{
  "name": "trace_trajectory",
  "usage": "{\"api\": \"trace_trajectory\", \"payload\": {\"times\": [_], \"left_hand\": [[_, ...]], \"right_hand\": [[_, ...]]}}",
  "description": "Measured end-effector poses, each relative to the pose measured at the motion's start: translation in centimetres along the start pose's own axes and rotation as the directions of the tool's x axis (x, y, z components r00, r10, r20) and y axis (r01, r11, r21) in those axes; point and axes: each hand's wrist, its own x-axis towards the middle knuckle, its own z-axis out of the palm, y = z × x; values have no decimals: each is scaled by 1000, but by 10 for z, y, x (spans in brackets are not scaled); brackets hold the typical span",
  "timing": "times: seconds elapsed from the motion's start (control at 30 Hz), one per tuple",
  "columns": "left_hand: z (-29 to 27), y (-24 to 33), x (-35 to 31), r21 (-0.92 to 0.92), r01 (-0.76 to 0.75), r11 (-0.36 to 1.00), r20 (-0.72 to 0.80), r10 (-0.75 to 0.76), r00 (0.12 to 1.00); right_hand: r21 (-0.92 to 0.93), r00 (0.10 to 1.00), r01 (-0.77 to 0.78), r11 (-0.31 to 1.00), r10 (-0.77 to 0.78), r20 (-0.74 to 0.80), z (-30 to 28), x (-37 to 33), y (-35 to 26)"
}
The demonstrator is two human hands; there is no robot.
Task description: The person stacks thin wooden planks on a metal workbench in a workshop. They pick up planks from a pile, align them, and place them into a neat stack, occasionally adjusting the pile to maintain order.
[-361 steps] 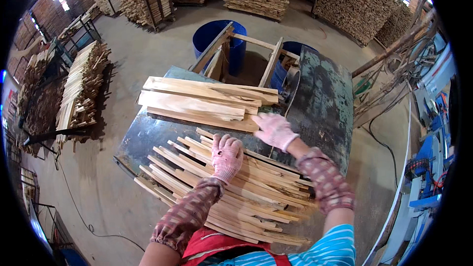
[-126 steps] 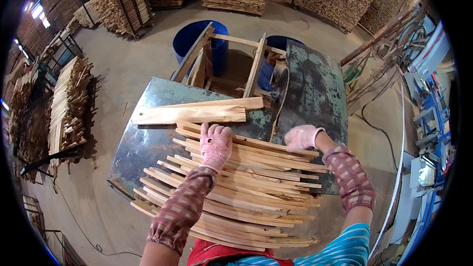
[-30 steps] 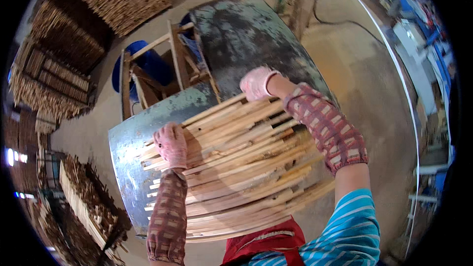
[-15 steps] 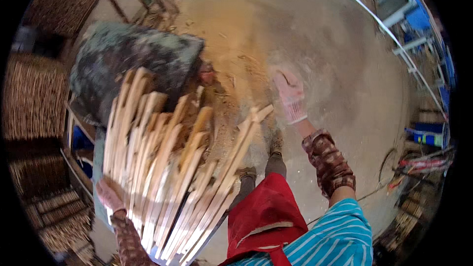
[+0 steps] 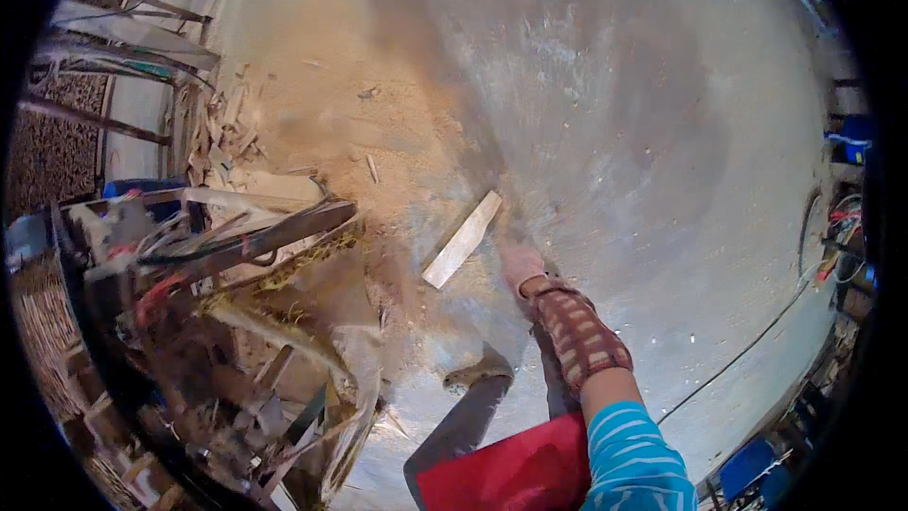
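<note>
A grey, scuffed concrete floor (image 5: 643, 255) filled most of the view, with a patch of tan, powdery sawdust (image 5: 312, 104) spread across its upper left. Pale, broken wood scraps (image 5: 225, 132) lay heaped at the patch's left edge, and below them a dark, straight bar (image 5: 303, 224) crossed a jumble of debris.

A short, pale, flat wooden offcut (image 5: 462, 240) lay aslant on the floor, well clear of the scraps, its far end narrower than its near one. The right hand (image 5: 522, 267), in a pink knitted glove, was low and just beside it, on its right, seemingly not touching. Blur hid the fingers, so I could not tell whether they were spread or curled. The left hand was out of view.

The offcut looked light, stiff and dry, hardly fragile, though its sawn edges might splinter. Sawdust could make it a little slippery, but a knitted glove should grip well. The best hold seemed to be across its narrow width, near the middle, with thumb and fingers on opposite long edges.
</note>
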Motion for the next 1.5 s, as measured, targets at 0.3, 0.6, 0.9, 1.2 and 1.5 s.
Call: {"api": "trace_trajectory", "payload": {"times": [0.3, 0.6, 0.9, 1.2, 1.5], "left_hand": [[-12, 19, 18, -19, 33, 999, -66, -34, 997], [16, -91, 0, -191, 201, 961, -1, -205, 979], [109, -87, 46, 533, -400, 745, 300, 276, 913], [83, 30, 7, 51, 19, 999, 268, -32, 963], [40, 17, -13, -243, 344, 907, 206, -298, 932]], "right_hand": [[-435, 927, 233, 870, -335, -172, 26, 158, -24], [-48, 993, 29, 998, -23, 119, 86, 19, 90], [299, 970, -153, 942, 201, -136, -8, -227, 140], [367, 748, 421, 830, -89, -658, -268, -316, -50], [-757, 57, 619, 209, -973, -223, -401, -412, -472]]}}
